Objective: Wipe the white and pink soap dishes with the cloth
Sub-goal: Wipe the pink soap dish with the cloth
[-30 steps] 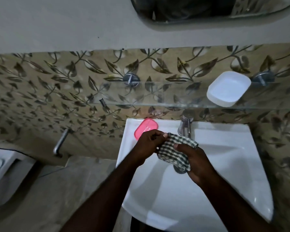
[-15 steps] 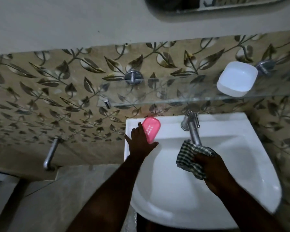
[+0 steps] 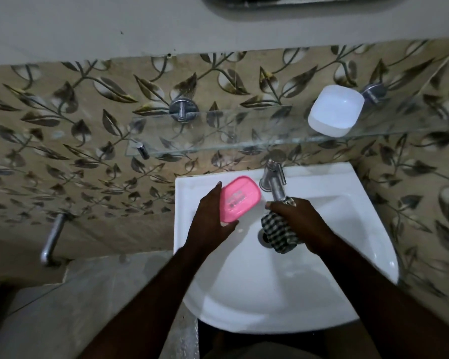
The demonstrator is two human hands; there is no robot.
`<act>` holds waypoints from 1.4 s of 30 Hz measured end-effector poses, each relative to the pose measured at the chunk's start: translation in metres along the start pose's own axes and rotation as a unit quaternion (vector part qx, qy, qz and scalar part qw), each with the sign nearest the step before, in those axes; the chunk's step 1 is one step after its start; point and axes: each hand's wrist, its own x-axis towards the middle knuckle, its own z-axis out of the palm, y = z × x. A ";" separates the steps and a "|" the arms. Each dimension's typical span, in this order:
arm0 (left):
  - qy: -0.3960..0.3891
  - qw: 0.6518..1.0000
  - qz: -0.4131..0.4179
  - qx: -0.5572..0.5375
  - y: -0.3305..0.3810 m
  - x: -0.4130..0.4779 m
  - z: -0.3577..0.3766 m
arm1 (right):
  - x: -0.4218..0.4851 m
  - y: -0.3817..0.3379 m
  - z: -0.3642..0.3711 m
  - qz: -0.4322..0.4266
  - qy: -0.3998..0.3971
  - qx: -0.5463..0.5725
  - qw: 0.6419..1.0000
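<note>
Room: wall of beige tiles with a dark leaf pattern [image 3: 62, 141], plain grey plaster above, and the lower edge of a mirror [image 3: 296, 1] at the top. The light is dim.
Surface: white ceramic wash basin [image 3: 347, 294] fixed to the tiles, with a chrome tap [image 3: 274, 181] at its rear rim.
Shelf: clear glass shelf [image 3: 218, 130] on chrome pegs above the basin.
White dish: white rounded plastic soap dish [image 3: 335, 110] sits at the right end of the shelf, untouched.
Pink dish: pink rounded plastic soap dish [image 3: 240, 198] is over the basin's rear left corner, tilted. Whether it is clear of the rim cannot be told.
Left hand [image 3: 210, 221]: grips the pink dish, fingers along its left edge, thumb at its near end.
Right hand [image 3: 301, 221]: fingers closed round the bunched black-and-white checked cloth [image 3: 278, 234], just below the tap spout.
Side fitting: chrome wall pipe [image 3: 51, 239] is low on the left.
Change: a second ago both hands held the cloth. Half a second ago the left hand had reached the pink dish lying on the rim. The dish now stands tilted in that hand's grip.
</note>
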 end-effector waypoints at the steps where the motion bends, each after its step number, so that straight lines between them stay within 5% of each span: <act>1: -0.003 1.000 0.019 -0.001 0.008 -0.002 -0.003 | 0.003 -0.003 -0.001 -0.027 0.022 -0.049 0.998; 7: -0.003 0.999 0.049 -0.006 0.036 -0.010 -0.023 | 0.012 -0.015 -0.005 -0.103 0.022 -0.118 0.987; 11: -0.022 0.997 -0.006 -0.075 0.045 -0.015 -0.030 | 0.008 -0.020 -0.011 -0.173 0.012 -0.137 0.975; 15: 0.033 0.981 -0.093 -0.169 0.052 -0.013 -0.036 | 0.005 -0.025 -0.018 -0.240 0.024 -0.178 0.954; 19: 0.088 0.983 -0.091 -0.136 0.053 -0.007 -0.046 | 0.004 -0.026 -0.019 -0.315 0.052 -0.245 0.915; 34: 0.135 0.976 -0.107 -0.135 0.070 -0.016 -0.046 | 0.003 -0.017 -0.021 -0.354 0.060 -0.239 0.902; 36: 0.147 0.973 -0.108 -0.141 0.072 -0.018 -0.046 | 0.000 -0.019 -0.020 -0.374 0.079 -0.279 0.881; 40: 0.192 0.979 -0.011 -0.074 0.073 -0.020 -0.050 | -0.008 -0.025 -0.018 -0.503 0.141 -0.342 0.781; 42: 0.197 0.980 0.017 -0.017 0.070 -0.019 -0.054 | -0.008 -0.028 -0.017 -0.499 0.139 -0.376 0.768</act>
